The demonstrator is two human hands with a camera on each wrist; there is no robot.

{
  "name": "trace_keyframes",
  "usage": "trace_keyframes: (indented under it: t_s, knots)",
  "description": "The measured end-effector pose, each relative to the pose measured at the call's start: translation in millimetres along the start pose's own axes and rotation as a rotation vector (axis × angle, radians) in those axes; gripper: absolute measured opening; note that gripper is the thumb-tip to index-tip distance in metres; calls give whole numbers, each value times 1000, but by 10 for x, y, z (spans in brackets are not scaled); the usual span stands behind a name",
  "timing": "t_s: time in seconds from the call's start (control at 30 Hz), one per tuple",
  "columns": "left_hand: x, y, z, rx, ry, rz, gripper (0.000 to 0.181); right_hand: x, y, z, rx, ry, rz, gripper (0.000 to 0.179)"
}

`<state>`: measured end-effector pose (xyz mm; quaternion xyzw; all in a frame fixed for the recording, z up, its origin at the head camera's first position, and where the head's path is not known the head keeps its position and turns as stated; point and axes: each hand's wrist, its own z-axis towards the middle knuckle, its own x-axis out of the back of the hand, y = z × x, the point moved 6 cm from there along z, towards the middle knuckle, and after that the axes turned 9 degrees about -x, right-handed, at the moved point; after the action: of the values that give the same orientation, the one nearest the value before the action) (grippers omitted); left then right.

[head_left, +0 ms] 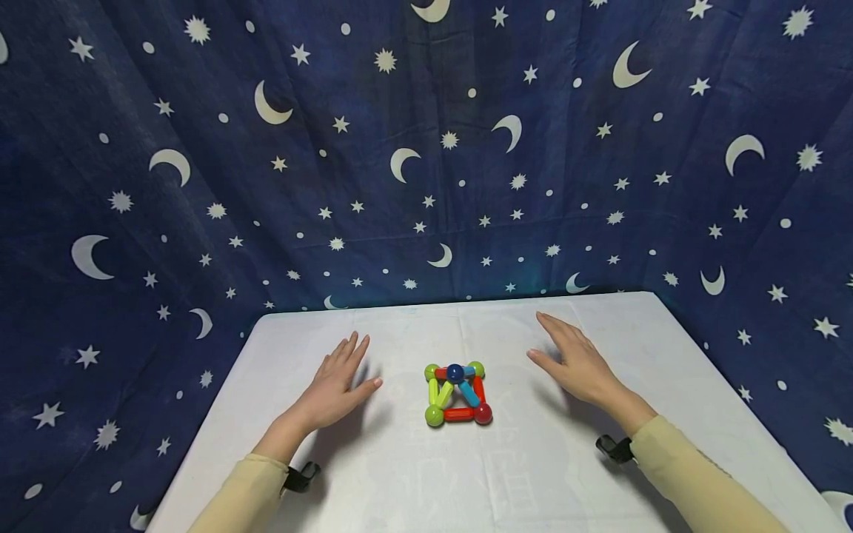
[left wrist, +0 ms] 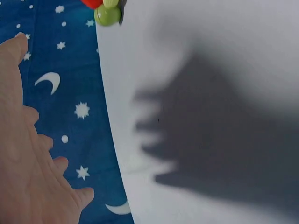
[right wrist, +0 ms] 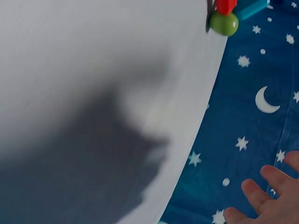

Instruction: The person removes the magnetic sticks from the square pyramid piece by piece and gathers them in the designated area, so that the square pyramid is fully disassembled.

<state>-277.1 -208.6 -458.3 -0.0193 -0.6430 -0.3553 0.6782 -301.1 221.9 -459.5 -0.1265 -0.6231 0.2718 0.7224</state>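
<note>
A small pyramid of magnetic rods and balls [head_left: 458, 415] stands on the white tabletop between the two hands. Its base has green balls and one red ball at the corners, and a dark blue ball [head_left: 455, 373] tops it. Red, yellow-green and blue rods join them. To its left hovers my left hand [head_left: 336, 385], fingers spread, touching nothing. My right hand [head_left: 578, 364] is held above the table on the other side, fingers extended, also holding nothing. A green ball [left wrist: 107, 15] of the pyramid shows at the top of the left wrist view, another green ball [right wrist: 224, 23] in the right.
A white cloth [head_left: 373, 488] covers the table, with both hands' shadows on it. Behind and beside the table hangs a dark blue curtain [head_left: 373, 185] with moons and stars. Each wrist carries a small black device, such as the left one [head_left: 301, 477].
</note>
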Motion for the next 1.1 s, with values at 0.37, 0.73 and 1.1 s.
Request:
trace_keyframes:
  t_s: [0.37,0.73,1.1]
  knots:
    - [-190,268,78,-24,-57,-127,91,-195,-382,46,31,-38,52,81]
    - [-436,456,148,-74,-82,-217,80,-409,-711,37,63,-117,108,74]
    - [-641,526,224,-66,-66,-391,73,-590,-924,23,118,-176,141,68]
